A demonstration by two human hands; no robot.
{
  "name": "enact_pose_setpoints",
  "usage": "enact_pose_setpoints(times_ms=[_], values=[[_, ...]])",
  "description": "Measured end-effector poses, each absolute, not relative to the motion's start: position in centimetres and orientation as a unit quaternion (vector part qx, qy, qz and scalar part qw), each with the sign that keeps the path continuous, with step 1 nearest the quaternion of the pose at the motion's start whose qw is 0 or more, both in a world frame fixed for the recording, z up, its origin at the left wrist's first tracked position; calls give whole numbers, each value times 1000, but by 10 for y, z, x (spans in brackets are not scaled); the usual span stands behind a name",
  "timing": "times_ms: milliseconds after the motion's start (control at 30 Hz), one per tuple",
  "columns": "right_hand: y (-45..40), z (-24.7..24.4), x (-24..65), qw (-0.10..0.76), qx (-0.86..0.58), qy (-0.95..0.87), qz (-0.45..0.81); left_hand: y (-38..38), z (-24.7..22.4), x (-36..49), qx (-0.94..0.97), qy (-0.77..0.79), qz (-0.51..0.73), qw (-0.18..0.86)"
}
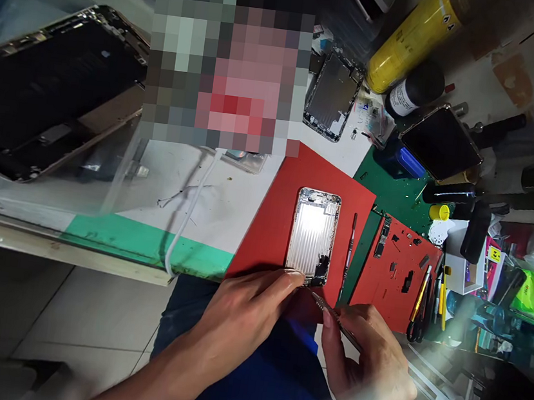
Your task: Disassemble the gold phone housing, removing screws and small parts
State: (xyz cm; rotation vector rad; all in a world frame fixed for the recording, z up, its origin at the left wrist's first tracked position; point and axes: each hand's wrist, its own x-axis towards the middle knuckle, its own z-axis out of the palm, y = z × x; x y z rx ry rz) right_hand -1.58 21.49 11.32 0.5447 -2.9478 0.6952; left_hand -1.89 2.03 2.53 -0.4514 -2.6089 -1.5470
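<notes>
An opened metal phone housing (309, 231) lies on a red mat (264, 225), its bare inner surface shining. At its lower left edge, the fingers of my left hand (254, 302) are closed on the housing. My right hand (369, 355) pinches a thin metal tool (339, 326), whose tip points toward the housing's bottom edge. To the right of the housing lies a slim screwdriver (350, 249).
Right of the mat, a second red mat (397, 268) bears small parts. Another housing (333, 94) sits behind. A yellow can (406, 42) and a propped phone (442, 143) stand back right. A white cable (192, 210) runs on the left, near a large phone (56, 90).
</notes>
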Motion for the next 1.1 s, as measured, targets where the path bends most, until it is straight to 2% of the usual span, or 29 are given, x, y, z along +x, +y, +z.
enact_pose_setpoints(times_ms=[333,400,533,600,800,967,1100], values=[[210,116,-19,94,246,-945,192,21,23,-19,-143,-854,-498,44],[212,117,-19,66,269,-939,203,20,24,-19,-146,-854,-498,44],[216,121,-20,-43,293,-927,231,19,26,-18,-146,-849,-506,25],[217,124,-20,-54,296,-924,236,20,26,-18,-145,-848,-509,21],[214,123,-24,-29,302,-919,252,19,26,-18,-142,-844,-517,27],[211,118,-29,71,294,-933,193,19,26,-20,-144,-847,-511,35],[209,117,-29,59,304,-930,196,19,27,-21,-148,-845,-512,36]])
